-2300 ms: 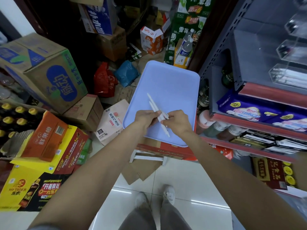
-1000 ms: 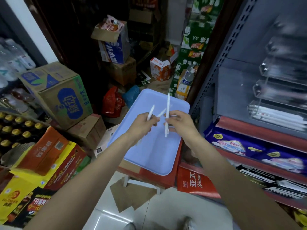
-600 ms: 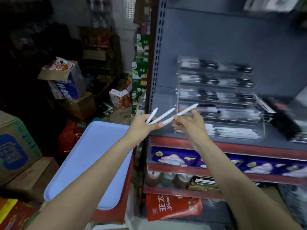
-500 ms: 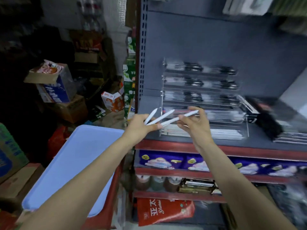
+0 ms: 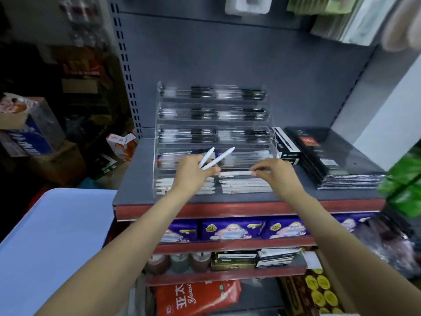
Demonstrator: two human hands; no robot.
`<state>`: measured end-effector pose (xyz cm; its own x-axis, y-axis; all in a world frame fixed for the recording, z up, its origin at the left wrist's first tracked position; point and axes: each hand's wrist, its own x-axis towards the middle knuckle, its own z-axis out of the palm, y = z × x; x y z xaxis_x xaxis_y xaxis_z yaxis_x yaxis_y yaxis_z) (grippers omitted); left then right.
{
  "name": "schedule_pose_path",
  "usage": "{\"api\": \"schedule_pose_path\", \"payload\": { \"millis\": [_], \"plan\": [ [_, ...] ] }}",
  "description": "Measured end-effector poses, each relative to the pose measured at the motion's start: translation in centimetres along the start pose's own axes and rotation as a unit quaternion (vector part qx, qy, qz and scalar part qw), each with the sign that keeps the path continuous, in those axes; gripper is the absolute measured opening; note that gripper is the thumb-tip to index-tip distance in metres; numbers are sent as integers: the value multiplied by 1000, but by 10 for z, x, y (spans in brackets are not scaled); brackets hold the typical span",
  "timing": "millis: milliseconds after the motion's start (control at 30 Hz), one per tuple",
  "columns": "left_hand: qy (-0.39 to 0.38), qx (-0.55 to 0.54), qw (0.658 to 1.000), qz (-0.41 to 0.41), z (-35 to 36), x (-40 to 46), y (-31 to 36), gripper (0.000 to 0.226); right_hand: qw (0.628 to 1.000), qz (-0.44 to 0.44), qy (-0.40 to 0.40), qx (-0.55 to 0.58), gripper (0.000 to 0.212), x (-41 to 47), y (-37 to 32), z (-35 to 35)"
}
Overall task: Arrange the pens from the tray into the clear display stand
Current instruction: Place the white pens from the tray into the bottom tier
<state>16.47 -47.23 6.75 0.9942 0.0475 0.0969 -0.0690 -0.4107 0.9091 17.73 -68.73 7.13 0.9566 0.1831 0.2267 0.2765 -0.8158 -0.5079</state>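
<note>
One white pen (image 5: 234, 173) has been passed to the right hand (image 5: 274, 173) and is pinched over the clear display stand (image 5: 214, 142) at 12 o'clock; two pens (image 5: 213, 159) are gripped in the left hand (image 5: 191, 172), the tray (image 5: 57, 236) emptied at 8 o'clock.

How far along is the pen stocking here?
Nearly done. The clear display stand already holds rows of pens, and the visible part of the blue tray is bare. The right hand is laying one white pen in; the left hand holds two more.
</note>
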Motion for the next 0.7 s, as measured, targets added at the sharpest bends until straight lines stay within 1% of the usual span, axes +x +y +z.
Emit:
{"api": "schedule_pose_path", "payload": {
  "millis": [100,200,300,400,500,567,600,633,700],
  "plan": [
    [2,21,1000,7,-1,3,0,12,996,2,-4,-84,14,4,8,6],
    [7,27,1000,9,-6,5,-1,14,987,-2,-17,-159,18,6,10,11],
    [3,19,1000,11,-10,4,-2,15,969,-29,-6,-245,18,8,11,17],
    [-14,28,999,20,-10,2,-4,12,955,-42,1,-294,16,8,10,20],
    [-17,14,1000,16,-9,2,-4,10,944,-42,-2,-327,17,8,11,19],
    [-24,10,999,20,-8,3,-4,10,951,-27,-17,-308,20,7,13,16],
    [-29,8,999,23,-8,3,-4,9,960,-18,-16,-278,21,6,12,15],
    [-37,6,999,27,-7,3,-4,8,974,-7,0,-225,22,5,11,12],
    [-57,9,998,37,-6,4,-3,10,996,2,53,-72,25,2,3,6]
  ]
}}
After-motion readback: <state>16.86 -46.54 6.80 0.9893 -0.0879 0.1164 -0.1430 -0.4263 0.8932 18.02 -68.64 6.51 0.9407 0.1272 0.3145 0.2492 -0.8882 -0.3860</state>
